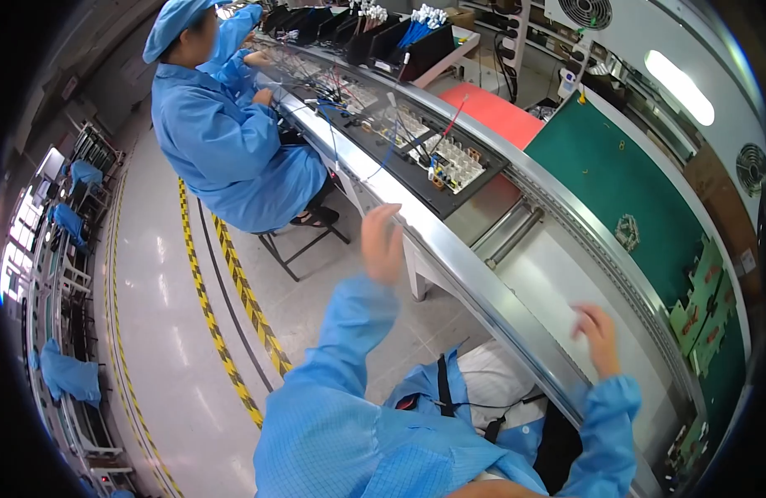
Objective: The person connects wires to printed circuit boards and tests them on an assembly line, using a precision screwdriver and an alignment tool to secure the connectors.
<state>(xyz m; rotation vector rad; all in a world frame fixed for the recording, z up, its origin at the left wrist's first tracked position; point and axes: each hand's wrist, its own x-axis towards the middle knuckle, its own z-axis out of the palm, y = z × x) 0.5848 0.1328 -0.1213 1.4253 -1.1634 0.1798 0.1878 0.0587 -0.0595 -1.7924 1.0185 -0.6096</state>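
My left hand (383, 246) is raised beside the outer metal rail (454, 253) of the assembly line, fingers stretched up and apart, holding nothing. Over the pale inner surface (539, 292) of the line, farther right, hovers my right hand (599, 339). Its fingers are loosely bent and slightly blurred, with nothing visible in them. Beyond the left hand lies a black tray (437, 202) carrying white parts (459, 166) with coloured wires. A metal roller (516, 237) crosses the line between that tray and the pale surface.
A co-worker (221, 141) in blue sits at the line on the far left. Black bins (428, 51) with wire bundles stand at the back. To the right are a red mat (492, 114), a green mat (603, 166), a small clear bag (626, 233) and green circuit boards (707, 303).
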